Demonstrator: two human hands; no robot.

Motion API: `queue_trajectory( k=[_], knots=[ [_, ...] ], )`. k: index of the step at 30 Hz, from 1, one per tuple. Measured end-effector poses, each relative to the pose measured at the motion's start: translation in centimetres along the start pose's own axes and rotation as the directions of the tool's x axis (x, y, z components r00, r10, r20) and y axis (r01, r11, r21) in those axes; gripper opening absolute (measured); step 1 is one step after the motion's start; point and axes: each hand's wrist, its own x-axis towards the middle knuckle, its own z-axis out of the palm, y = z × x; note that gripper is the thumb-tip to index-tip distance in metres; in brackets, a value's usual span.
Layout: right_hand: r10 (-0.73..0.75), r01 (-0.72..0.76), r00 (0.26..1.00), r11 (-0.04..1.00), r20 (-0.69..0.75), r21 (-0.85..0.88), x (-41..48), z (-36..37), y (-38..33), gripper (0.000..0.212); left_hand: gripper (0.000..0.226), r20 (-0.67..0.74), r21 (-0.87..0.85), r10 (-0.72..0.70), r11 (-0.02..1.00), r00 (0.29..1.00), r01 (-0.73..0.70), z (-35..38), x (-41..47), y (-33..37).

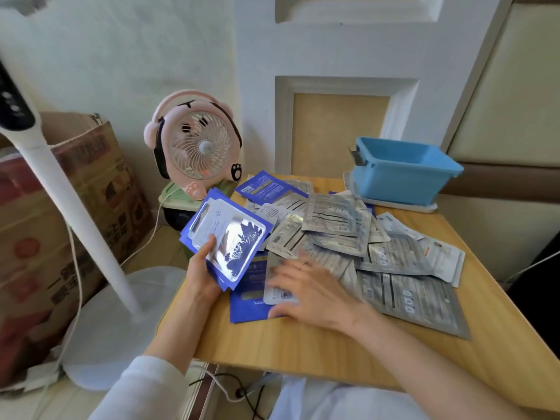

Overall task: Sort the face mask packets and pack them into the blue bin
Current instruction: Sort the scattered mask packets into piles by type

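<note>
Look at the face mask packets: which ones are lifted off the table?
The blue stack gripped in the left hand, held above the table's left edge. The loose packets all lie on the table, some under the flat right hand.

The right hand (306,291) is blurred and covers part of a silver packet (275,294); the stack of blue packets (227,237) hides its own count behind the top one; packet print is too small to read; the standing fan (60,194) is cut off upper left
</note>
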Motion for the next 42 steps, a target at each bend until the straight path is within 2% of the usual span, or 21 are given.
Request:
queue_trajectory(
  k=[3, 7, 9, 11, 13, 15, 17, 19, 22, 26, 30, 32, 33, 34, 35, 36, 37, 38, 39, 40, 42],
  knots=[
    [-0.014, 0.001, 0.996, 0.989, 0.084, 0.15, 1.2, 1.5, -2.3, 0.073, 0.024, 0.0, 0.029, -0.006, 1.0, 1.0, 0.006, 0.3, -0.2, -0.3],
    [-0.1, 0.096, 0.995, 0.985, -0.022, -0.144, 2.1, 2.8, -3.1, 0.036, 0.034, -0.003, 0.111, -0.01, 0.994, 1.0, 0.01, 0.4, -0.4, -0.3],
    [-0.191, 0.181, 0.98, 0.971, -0.056, -0.156, 2.0, 2.4, -2.9, 0.031, 0.037, 0.011, 0.134, 0.002, 0.991, 1.0, -0.004, 0.4, -0.4, -0.1],
    [-0.215, 0.208, 0.965, 0.976, -0.15, -0.058, 1.8, 0.7, -2.3, 0.028, 0.038, 0.035, 0.175, 0.067, 0.982, 0.997, -0.072, 0.5, -0.4, 0.3],
    [-0.119, 0.147, 0.953, 0.986, -0.28, 0.083, 1.8, -2.0, -1.3, 0.027, 0.033, 0.052, 0.247, 0.163, 0.954, 0.985, -0.171, 1.0, -0.3, 1.2],
    [0.101, 0.013, 0.92, 0.958, -0.379, 0.286, 1.9, -5.9, -0.1, 0.031, 0.032, 0.09, 0.354, 0.218, 0.905, 0.972, -0.236, 2.0, -0.3, 2.1],
    [0.309, -0.077, 0.861, 0.864, -0.403, 0.497, 2.6, -9.2, 1.6, 0.021, 0.026, 0.185, 0.484, 0.216, 0.829, 0.959, -0.28, 3.7, -0.7, 2.6],
    [0.416, -0.147, 0.799, 0.835, -0.435, 0.53, 3.5, -11.2, 3.3, 0.016, 0.014, 0.276, 0.594, 0.168, 0.744, 0.946, -0.306, 5.4, -1.3, 2.3],
    [0.46, -0.247, 0.799, 0.839, -0.388, 0.486, 4.7, -11.9, 5.0, 0.017, 0.015, 0.313, 0.689, 0.021, 0.683, 0.949, -0.242, 7.2, -2.1, 1.0],
    [0.456, -0.311, 0.824, 0.861, -0.336, 0.403, 5.0, -12.0, 6.0, 0.015, 0.027, 0.271, 0.664, -0.108, 0.741, 0.957, -0.104, 7.4, -2.6, -0.4],
    [0.457, -0.286, 0.811, 0.855, -0.366, 0.433, 5.1, -10.6, 6.5, 0.015, 0.023, 0.265, 0.741, -0.139, 0.663, 0.954, -0.109, 7.4, -3.1, -1.1],
    [0.418, -0.22, 0.786, 0.878, -0.455, 0.426, 5.5, -9.5, 6.2, 0.016, 0.025, 0.277, 0.741, -0.118, 0.658, 0.954, -0.133, 7.5, -3.3, -1.5],
    [0.414, -0.208, 0.758, 0.886, -0.504, 0.415, 5.7, -9.2, 6.0, 0.026, 0.024, 0.281, 0.719, -0.083, 0.678, 0.956, -0.152, 7.6, -3.4, -1.7],
    [0.445, -0.188, 0.723, 0.863, -0.529, 0.468, 5.8, -9.0, 5.8, 0.045, 0.022, 0.278, 0.691, -0.022, 0.699, 0.96, -0.184, 7.7, -3.6, -1.7],
    [0.525, -0.157, 0.698, 0.775, -0.487, 0.612, 5.6, -9.1, 5.7, 0.065, 0.018, 0.273, 0.663, 0.056, 0.712, 0.96, -0.231, 7.7, -3.7, -1.5],
    [0.601, -0.086, 0.706, 0.596, -0.374, 0.798, 5.3, -9.3, 5.5, 0.079, 0.015, 0.264, 0.64, 0.142, 0.715, 0.954, -0.283, 7.5, -3.6, -1.1],
    [0.615, -0.03, 0.753, 0.387, -0.234, 0.922, 5.0, -9.4, 5.2, 0.085, 0.015, 0.261, 0.621, 0.219, 0.708, 0.94, -0.337, 7.3, -3.5, -0.5],
    [0.557, -0.017, 0.823, 0.221, -0.112, 0.975, 4.7, -9.1, 5.0, 0.081, 0.016, 0.269, 0.607, 0.273, 0.697, 0.924, -0.383, 7.1, -3.3, 0.2],
    [0.48, -0.066, 0.877, 0.169, -0.023, 0.983, 4.5, -8.4, 4.7, 0.072, 0.017, 0.29, 0.604, 0.306, 0.676, 0.907, -0.421, 6.9, -3.1, 0.9],
    [0.423, -0.126, 0.905, 0.171, 0.043, 0.977, 4.5, -7.3, 4.3, 0.06, 0.019, 0.314, 0.621, 0.322, 0.642, 0.893, -0.449, 6.5, -2.9, 1.5],
    [0.449, -0.218, 0.888, 0.217, 0.101, 0.951, 4.4, -4.6, 2.6, 0.043, 0.028, 0.343, 0.682, 0.315, 0.564, 0.885, -0.465, 5.6, -2.8, 1.7]
  ],
)
